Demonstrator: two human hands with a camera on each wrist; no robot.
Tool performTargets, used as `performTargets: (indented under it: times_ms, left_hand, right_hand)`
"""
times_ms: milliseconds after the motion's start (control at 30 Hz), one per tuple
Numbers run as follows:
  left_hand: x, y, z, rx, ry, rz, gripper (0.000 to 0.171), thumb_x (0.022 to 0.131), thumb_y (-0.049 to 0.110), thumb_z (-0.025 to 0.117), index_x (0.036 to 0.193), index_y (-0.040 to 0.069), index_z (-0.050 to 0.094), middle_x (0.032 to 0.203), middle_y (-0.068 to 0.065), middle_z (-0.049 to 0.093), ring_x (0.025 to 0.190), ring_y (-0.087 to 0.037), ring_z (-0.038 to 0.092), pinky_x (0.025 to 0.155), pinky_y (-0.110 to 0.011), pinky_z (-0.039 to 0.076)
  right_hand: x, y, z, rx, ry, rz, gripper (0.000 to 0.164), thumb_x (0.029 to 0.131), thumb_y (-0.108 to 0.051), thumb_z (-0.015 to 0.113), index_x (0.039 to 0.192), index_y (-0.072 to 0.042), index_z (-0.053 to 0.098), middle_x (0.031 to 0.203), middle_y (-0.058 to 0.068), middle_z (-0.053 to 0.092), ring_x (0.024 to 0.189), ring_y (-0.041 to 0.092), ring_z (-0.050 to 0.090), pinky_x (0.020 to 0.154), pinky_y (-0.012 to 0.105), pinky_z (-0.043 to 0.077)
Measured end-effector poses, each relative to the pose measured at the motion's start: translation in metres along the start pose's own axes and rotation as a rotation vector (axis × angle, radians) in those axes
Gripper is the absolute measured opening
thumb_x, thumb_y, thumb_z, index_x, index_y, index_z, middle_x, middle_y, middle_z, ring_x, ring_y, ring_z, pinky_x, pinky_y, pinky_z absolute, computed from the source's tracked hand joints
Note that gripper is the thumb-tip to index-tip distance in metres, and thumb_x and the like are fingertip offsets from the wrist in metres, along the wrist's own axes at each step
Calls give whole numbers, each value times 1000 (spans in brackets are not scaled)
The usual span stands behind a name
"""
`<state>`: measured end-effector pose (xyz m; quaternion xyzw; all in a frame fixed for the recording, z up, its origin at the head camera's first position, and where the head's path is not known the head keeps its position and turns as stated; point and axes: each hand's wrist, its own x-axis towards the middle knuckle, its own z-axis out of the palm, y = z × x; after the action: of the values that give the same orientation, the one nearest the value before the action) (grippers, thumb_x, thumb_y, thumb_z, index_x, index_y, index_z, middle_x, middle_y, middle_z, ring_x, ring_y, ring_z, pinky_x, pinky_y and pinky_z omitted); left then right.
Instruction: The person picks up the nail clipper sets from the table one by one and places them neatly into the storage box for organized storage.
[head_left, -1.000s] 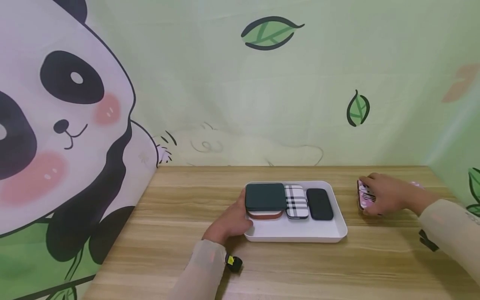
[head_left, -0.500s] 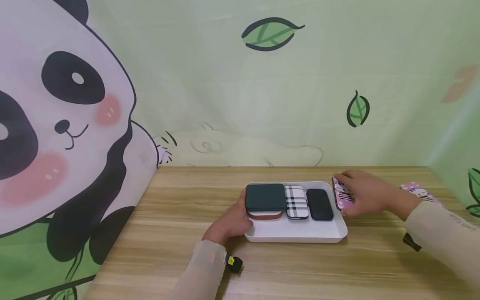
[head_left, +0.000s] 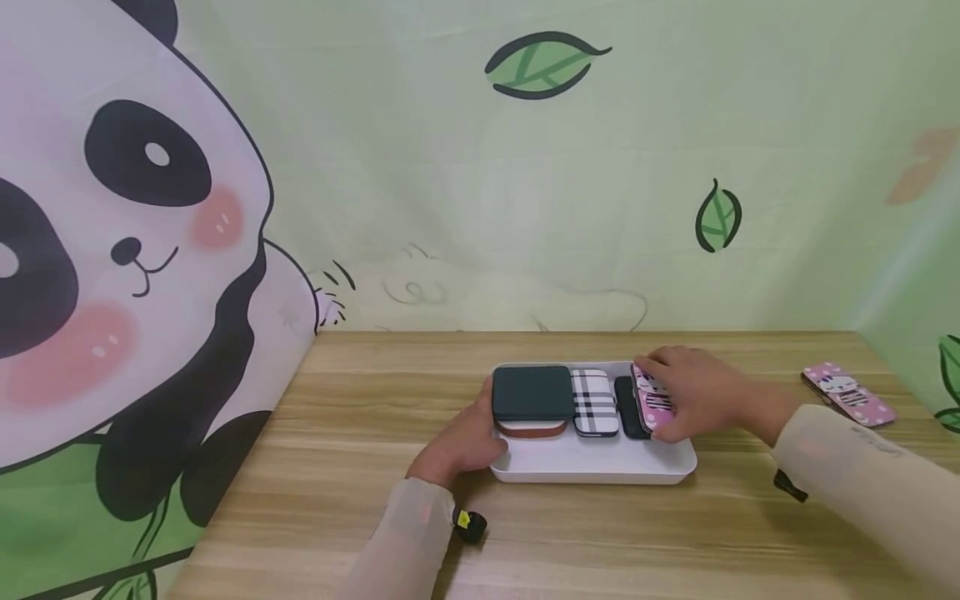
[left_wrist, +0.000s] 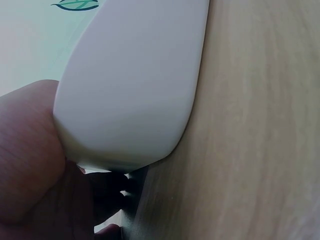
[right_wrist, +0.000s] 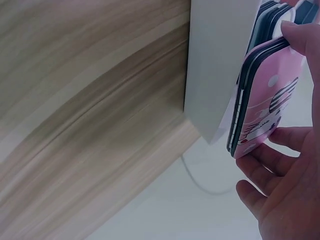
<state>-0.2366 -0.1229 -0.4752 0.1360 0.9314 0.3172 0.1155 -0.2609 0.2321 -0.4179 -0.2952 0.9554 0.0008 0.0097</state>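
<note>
My right hand point(head_left: 697, 392) pinches a pink case point(head_left: 654, 404) with a cartoon print and dark edges, thumb at one end and fingers at the other. In the head view it overlaps a black case point(head_left: 624, 408) at the right side of the white tray point(head_left: 592, 468). The right wrist view shows the pink case point(right_wrist: 267, 100) tilted beside the tray wall point(right_wrist: 220, 60). At the tray's left end, my left hand point(head_left: 467, 437) grips the rim. A plaid case point(head_left: 596, 404) and a dark green case point(head_left: 532, 392), stacked over a white and brown one point(head_left: 531, 431), lie inside.
Another pink cartoon-print case point(head_left: 847, 393) lies on the wooden table point(head_left: 337, 533) at the right. A printed cloth backdrop point(head_left: 420, 183) rises behind the table's far edge.
My right hand has carried the pink case leftward from the table to over the tray's right side, uncovering the other pink case. My left hand keeps its grip on the tray.
</note>
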Motion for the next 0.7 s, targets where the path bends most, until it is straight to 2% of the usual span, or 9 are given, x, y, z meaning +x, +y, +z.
performTargets:
  times_ms: [300, 700]
  left_hand:
    - [-1, 1, -2, 2, -8, -4, 99, 83, 13, 61, 161, 6, -1, 157, -18, 38, 125, -26, 50, 114, -42, 36]
    - [0, -1, 0, 20, 4, 16, 100, 82, 12, 61, 161, 5, 0, 156, -21, 39, 132, -27, 49, 114, -42, 36]
  right_hand:
    - [12, -10, 6, -5, -42, 6, 100, 70, -61, 76, 150, -8, 45, 142, 15, 52, 127, 35, 50, 108, 59, 38]
    - [14, -16, 8, -27, -85, -2, 98, 71, -59, 76, 147, -4, 46, 140, 19, 53, 125, 37, 50, 106, 59, 39]
